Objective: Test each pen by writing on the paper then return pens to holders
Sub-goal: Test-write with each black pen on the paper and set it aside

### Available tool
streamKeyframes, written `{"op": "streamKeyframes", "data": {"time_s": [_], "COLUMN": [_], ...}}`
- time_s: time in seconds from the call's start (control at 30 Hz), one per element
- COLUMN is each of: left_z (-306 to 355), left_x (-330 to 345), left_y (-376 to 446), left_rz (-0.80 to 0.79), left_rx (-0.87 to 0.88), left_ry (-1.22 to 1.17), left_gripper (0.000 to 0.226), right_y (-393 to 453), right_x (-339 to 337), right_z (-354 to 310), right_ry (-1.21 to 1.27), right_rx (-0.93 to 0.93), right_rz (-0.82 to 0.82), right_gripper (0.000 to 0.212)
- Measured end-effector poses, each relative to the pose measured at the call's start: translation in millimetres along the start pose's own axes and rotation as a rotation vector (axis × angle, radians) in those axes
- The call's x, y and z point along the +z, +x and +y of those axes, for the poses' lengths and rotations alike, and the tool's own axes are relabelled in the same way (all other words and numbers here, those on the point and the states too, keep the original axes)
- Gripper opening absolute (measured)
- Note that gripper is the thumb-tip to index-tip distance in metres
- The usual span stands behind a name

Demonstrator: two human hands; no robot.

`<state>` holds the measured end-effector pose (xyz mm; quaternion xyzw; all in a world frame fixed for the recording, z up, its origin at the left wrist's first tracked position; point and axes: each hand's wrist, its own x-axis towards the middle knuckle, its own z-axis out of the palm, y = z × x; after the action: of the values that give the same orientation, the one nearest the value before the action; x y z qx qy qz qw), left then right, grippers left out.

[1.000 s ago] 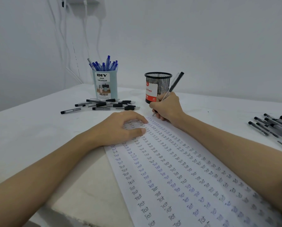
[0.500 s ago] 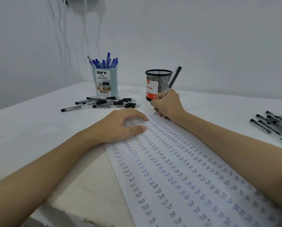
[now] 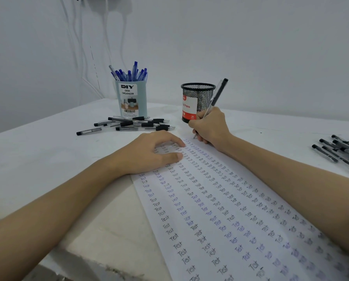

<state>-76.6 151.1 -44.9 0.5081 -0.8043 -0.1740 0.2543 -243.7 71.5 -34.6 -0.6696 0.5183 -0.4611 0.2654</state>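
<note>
A long white paper covered in rows of the word "Test" runs from the front edge toward the middle of the table. My right hand grips a black pen with its tip on the paper's far end. My left hand lies flat on the paper's top left corner, fingers spread. A light blue holder full of blue pens stands at the back. A black mesh holder stands just behind my right hand.
Several black pens lie loose in front of the blue holder. Another heap of black pens lies at the right edge. White walls close in behind and to the left, with cables hanging down the corner.
My right hand and the pen have shifted slightly toward the far end of the paper while writing. The left hand stays pressed on the paper.
</note>
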Motion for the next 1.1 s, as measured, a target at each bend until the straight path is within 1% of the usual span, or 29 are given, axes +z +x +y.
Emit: {"op": "streamKeyframes", "data": {"time_s": [0.3,0.43,0.63,0.77,0.83,0.93,1.0,1.1], "left_z": [-0.1,-0.4,0.2,-1.0,-1.7,-2.4,-2.6,-2.6], "left_x": [0.0,-0.1,-0.2,0.2,0.4,0.4,0.4,0.1], "left_y": [0.1,0.0,-0.6,-0.1,0.0,0.0,-0.2,-0.6], "left_rz": [0.002,0.001,0.000,0.004,0.002,0.002,0.001,0.007], "left_rx": [0.010,0.005,0.001,-0.001,-0.002,0.000,0.001,0.004], "left_ry": [0.006,-0.001,-0.014,-0.017,-0.019,-0.019,-0.015,-0.003], "left_gripper": [0.027,0.026,0.028,0.028,0.028,0.028,0.029,0.029], "right_y": [-0.4,0.6,0.6,0.3,0.9,2.2,3.0,6.1], "right_x": [0.4,0.5,0.2,0.5,1.0,-0.6,-3.8,-9.7], "right_z": [-0.7,0.4,-0.2,0.1,-0.5,-0.5,-0.7,-3.3], "right_ry": [-0.002,0.033,-0.019,-0.022,-0.018,0.099,0.199,0.204], "right_rx": [0.007,0.028,0.021,0.021,0.027,0.111,0.195,0.255], "right_rz": [0.010,0.021,0.033,0.015,0.033,0.073,0.083,0.058], "right_gripper": [0.031,0.027,0.028,0.025,0.022,0.026,0.021,0.013]}}
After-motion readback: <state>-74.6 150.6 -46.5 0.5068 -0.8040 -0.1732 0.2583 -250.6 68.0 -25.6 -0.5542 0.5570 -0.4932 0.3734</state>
